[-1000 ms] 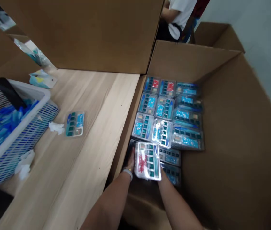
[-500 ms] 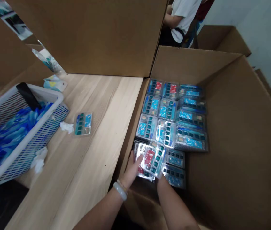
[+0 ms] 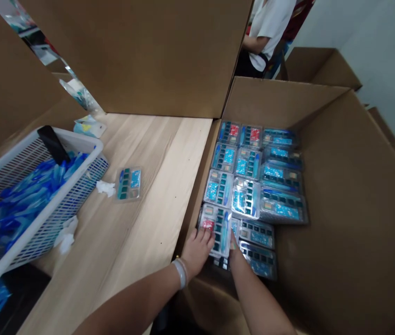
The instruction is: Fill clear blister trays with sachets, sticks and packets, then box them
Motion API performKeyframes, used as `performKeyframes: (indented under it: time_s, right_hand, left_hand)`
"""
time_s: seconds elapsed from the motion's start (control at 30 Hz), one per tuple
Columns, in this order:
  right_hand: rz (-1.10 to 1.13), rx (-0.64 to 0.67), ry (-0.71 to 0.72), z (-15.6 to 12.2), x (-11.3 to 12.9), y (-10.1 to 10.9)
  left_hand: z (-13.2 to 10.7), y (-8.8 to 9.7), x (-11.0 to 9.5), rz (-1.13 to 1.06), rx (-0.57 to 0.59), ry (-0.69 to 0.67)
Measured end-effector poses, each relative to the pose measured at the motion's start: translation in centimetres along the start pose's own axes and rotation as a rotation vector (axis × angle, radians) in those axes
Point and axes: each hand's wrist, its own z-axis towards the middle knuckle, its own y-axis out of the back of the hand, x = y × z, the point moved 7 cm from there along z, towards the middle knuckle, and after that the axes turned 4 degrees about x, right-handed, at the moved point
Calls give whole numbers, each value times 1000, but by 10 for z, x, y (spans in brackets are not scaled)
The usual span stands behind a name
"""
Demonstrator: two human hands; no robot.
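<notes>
wears a smooth, rounded, milky-white bangle around the left wrist, just behind the hand, with a thinner pale band right beside it. also carries a small gold-coloured glint there, too tiny to make out. shows both forearms bare, uncovered by sleeves.

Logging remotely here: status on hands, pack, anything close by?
Left hand atop red-patched pack; right hand at its right edge. Pack inside cardboard box. Neighbouring packs close beyond.
</notes>
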Motion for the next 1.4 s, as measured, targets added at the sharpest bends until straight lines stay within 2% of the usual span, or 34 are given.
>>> performKeyframes:
  time_s: [0.13, 0.23, 0.37, 0.43, 0.57, 0.7, 0.87, 1.03, 1.23, 1.4]
  right_hand:
    - [103, 52, -15, -9, -2, 2]
    - [73, 75, 44, -21, 2, -7]
    - [-40, 77, 38, -23, -2, -21]
    - [-73, 20, 52, -18, -5, -15]
    - [-108, -147, 31, -9, -17, 16]
    - [-141, -194, 9, -2, -24, 33]
    - [-226, -228, -30, 4, -19, 43]
    - [-309, -172, -102, 5, -11, 51]
    - [-444, -44, -206, 6, -8, 55]
    - [-709, 49, -313, -10, -27, 62]
  left_hand:
    - [8, 4, 12, 21, 37, 91]
    - [10, 3, 10, 16, 8, 49]
    - [11, -5, 10, -10, -15, -14]
    - [11, -8, 12, -24, 6, -12]
    - [12, -10, 15, -46, 51, -22]
    - [13, -8, 15, -72, 98, -33]
    - [13, 0, 16, -112, 111, -36]
    - [12, 10, 19, -171, 64, -32]
    - [10, 11, 17, -153, 31, -29]
    - [10, 8, 14, -126, 23, -14]
